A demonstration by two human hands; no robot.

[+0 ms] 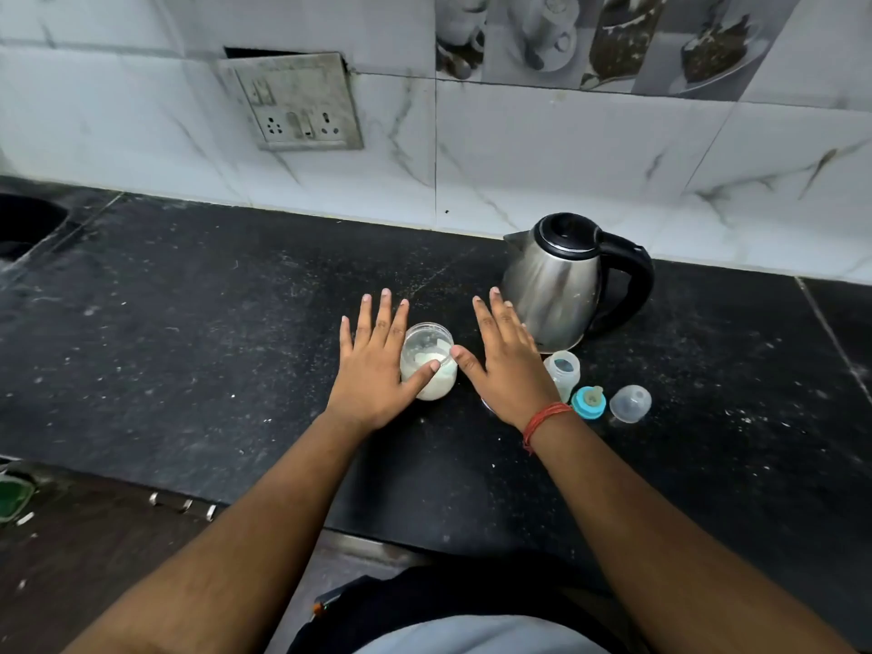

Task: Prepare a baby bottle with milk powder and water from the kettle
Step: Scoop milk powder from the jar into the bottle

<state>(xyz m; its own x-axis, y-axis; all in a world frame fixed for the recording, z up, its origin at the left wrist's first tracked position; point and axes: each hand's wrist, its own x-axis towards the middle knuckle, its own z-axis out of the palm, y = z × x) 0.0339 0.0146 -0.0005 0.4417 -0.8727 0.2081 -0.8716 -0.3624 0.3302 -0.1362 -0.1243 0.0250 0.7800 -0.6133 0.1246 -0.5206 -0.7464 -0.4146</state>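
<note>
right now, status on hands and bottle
Both hands open: left hand, right hand flank powder jar. Bottle uncapped, untouched beside kettle. Nothing blocking.

Dim, cool, even light. Soft glare streaks the steel kettle [552, 285]; the tiled wall [542, 148] looks smeared, and wide-angle bending curves the edges.

Open powder jar [428, 361]; uncapped bottle [562, 370] beside steel kettle [561, 285].
</note>
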